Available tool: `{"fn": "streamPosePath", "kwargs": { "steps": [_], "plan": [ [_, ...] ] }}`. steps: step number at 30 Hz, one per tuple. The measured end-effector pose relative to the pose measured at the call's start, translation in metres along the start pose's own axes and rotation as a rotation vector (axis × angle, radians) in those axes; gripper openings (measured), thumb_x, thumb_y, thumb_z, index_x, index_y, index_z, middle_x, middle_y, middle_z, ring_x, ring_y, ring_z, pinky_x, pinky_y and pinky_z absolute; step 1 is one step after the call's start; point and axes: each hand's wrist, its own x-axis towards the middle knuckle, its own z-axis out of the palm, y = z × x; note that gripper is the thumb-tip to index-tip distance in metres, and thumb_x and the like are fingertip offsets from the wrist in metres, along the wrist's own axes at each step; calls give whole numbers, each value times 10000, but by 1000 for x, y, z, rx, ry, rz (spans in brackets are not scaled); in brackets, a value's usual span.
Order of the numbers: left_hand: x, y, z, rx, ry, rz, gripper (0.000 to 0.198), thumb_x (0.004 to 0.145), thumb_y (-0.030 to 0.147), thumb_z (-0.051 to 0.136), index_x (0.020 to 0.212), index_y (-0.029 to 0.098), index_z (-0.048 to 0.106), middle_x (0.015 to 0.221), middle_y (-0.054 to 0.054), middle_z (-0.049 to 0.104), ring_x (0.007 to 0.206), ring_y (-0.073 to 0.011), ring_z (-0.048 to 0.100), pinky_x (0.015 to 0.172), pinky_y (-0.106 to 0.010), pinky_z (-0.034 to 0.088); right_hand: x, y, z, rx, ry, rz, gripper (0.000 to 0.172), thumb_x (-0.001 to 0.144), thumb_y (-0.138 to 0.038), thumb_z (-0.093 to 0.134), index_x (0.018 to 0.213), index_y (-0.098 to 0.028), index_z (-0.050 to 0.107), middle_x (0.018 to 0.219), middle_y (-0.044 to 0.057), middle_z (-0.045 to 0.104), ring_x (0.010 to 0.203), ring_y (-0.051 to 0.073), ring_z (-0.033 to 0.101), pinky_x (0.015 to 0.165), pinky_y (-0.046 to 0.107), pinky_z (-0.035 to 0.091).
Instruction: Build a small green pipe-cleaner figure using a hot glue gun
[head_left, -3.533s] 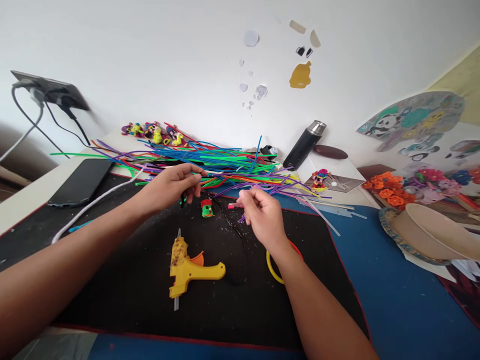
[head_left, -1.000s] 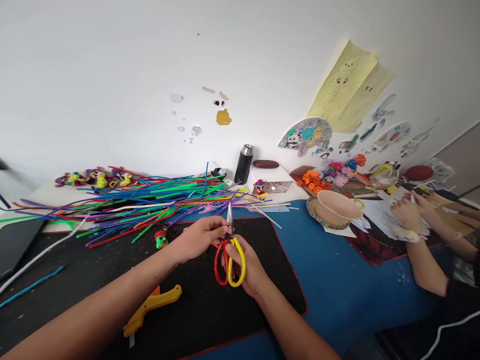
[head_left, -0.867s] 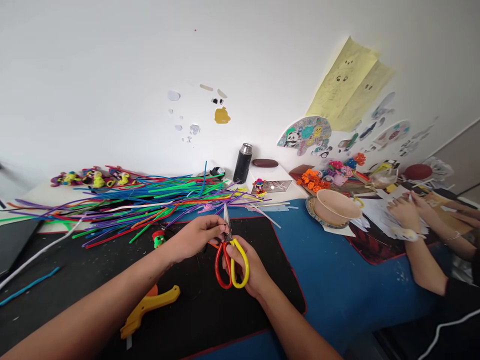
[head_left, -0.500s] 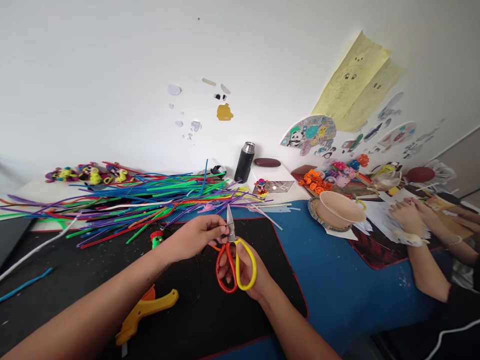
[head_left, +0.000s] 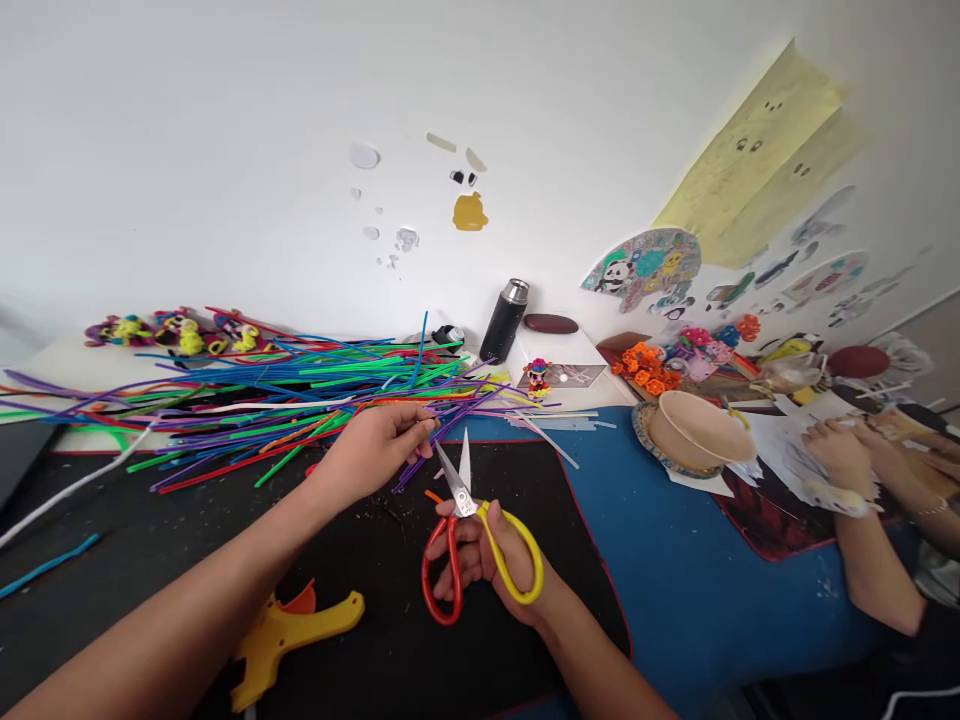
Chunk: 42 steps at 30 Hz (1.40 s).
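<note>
My right hand (head_left: 487,555) has its fingers through the handles of a pair of scissors (head_left: 462,502), one loop red and one yellow. Their blades are spread apart and point away from me, with nothing seen between them. Just left of the blade tips, my left hand (head_left: 386,445) is closed in a pinch. Whatever it holds is too small to make out. Behind it lies a large heap of coloured pipe cleaners (head_left: 300,390). Below my left forearm a yellow glue gun (head_left: 300,630) with an orange trigger rests on the black mat (head_left: 390,640).
A black flask (head_left: 504,325) and a small colourful doll (head_left: 537,378) stand near the wall. To the right are a beige bowl (head_left: 701,430) and orange pipe-cleaner flowers (head_left: 649,370). Another person's hands (head_left: 836,455) rest over papers at the far right.
The scissors' blades have opened wider, and my right hand has drawn back slightly. My left hand has moved up and left, away from the blades. The view has shifted a little left.
</note>
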Motion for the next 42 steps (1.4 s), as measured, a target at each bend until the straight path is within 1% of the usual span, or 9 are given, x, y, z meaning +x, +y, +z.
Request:
{"fn": "streamPosePath", "kwargs": {
  "steps": [3, 7, 11, 14, 22, 29, 34, 38, 42],
  "plan": [
    [-1, 1, -5, 69, -11, 1, 401, 991, 571, 487, 823, 251, 661, 792, -13, 815, 719, -231, 752, 733, -316, 534, 1, -2, 3, -91, 73, -5, 883, 906, -926, 585, 1290, -137, 679, 886, 120, 793, 501, 199, 720, 516, 279, 500],
    [-3, 1, -6, 251, -4, 0, 418, 1009, 545, 463, 784, 254, 663, 714, -2, 788, 653, -222, 714, 653, -311, 466, 3, -9, 13, -175, 136, -23, 790, 892, -867, 684, 1209, -144, 679, 809, 49, 747, 456, 153, 672, 461, 238, 453],
    [-4, 3, -1, 381, -41, -20, 370, 1007, 480, 452, 860, 261, 711, 681, 6, 783, 625, -227, 700, 626, -318, 419, 5, -12, 23, -193, 172, -45, 755, 892, -836, 713, 1190, -144, 677, 785, 24, 723, 450, 140, 652, 438, 235, 462],
    [-5, 5, 2, 432, -67, -23, 367, 1008, 461, 447, 854, 260, 712, 678, 3, 782, 611, -225, 693, 628, -322, 410, 6, -12, 28, -195, 178, -64, 739, 892, -825, 721, 1177, -145, 673, 760, 10, 707, 443, 137, 641, 430, 240, 477],
    [-3, 4, -1, 522, -17, -68, 413, 1012, 486, 440, 934, 245, 766, 730, -40, 801, 645, -246, 713, 645, -319, 420, 2, -11, 29, -180, 215, -92, 727, 890, -823, 725, 1156, -150, 667, 746, 2, 696, 438, 133, 637, 421, 235, 480],
    [-5, 0, 11, 656, -117, -13, 372, 1056, 418, 469, 979, 254, 795, 770, -58, 812, 683, -255, 726, 638, -319, 387, -2, -16, 34, -227, 185, -82, 687, 911, -809, 713, 1135, -162, 661, 719, -23, 661, 439, 125, 613, 437, 242, 487],
    [-9, 3, 15, 797, -155, 48, 366, 1078, 396, 479, 1002, 264, 813, 781, -67, 817, 724, -275, 751, 615, -334, 349, 1, -16, 34, -237, 188, -72, 690, 903, -825, 700, 1121, -172, 655, 708, -34, 648, 435, 126, 605, 429, 242, 478],
    [-10, 7, 15, 851, -183, 66, 383, 1084, 398, 472, 1023, 265, 826, 813, -82, 828, 746, -293, 767, 611, -342, 369, 2, -16, 34, -240, 194, -59, 640, 908, -819, 693, 1010, -192, 616, 696, -37, 643, 426, 119, 592, 418, 236, 461],
    [-11, 5, 17, 868, -189, 82, 384, 1084, 398, 474, 1006, 257, 823, 801, -92, 825, 728, -300, 769, 611, -347, 390, 3, -17, 36, -247, 198, -27, 634, 889, -837, 693, 885, -219, 552, 622, -61, 596, 391, 105, 544, 389, 223, 425]
  ]
}}
